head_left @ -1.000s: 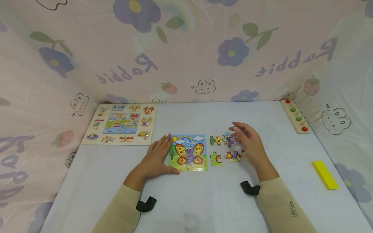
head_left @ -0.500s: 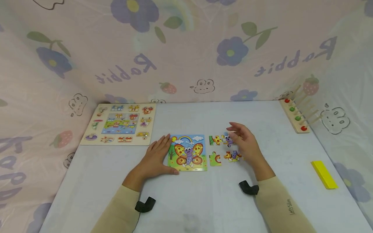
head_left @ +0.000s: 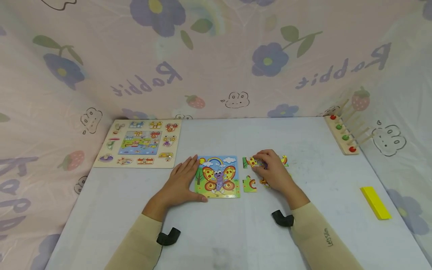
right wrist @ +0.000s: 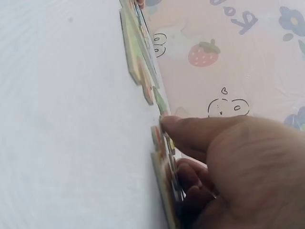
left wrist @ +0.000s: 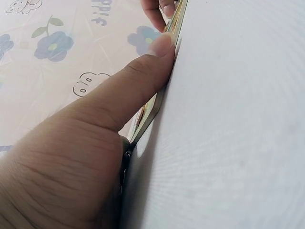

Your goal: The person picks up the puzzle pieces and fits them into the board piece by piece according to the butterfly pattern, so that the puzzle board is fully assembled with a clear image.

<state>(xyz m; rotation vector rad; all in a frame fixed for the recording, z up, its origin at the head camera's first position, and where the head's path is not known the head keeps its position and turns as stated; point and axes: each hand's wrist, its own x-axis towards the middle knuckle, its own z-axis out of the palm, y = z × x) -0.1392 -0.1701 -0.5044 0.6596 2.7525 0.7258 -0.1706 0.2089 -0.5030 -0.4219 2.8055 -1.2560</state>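
Observation:
A square butterfly puzzle board (head_left: 219, 177) lies flat in the middle of the table. My left hand (head_left: 180, 187) rests along its left side with straight fingers, the thumb at its lower left corner. To the right of the board are several loose puzzle pieces. My right hand (head_left: 273, 172) pinches the purple butterfly-head piece in the upper row between thumb and fingers, mostly covering it. Beside it lie a yellow-spotted wing piece (head_left: 250, 162) and a green corner piece (head_left: 249, 184). In the right wrist view, my thumb (right wrist: 183, 129) meets the pieces' edge.
A wooden picture puzzle board (head_left: 104, 163) lies at the back left. At the back right stands a wooden peg rack (head_left: 341, 135) with red and green beads. A yellow block (head_left: 375, 203) is near the right edge of the table.
My right hand has come down and left from above the pieces onto the butterfly-head piece, uncovering a piece at the right of the upper row. The left hand stays put.

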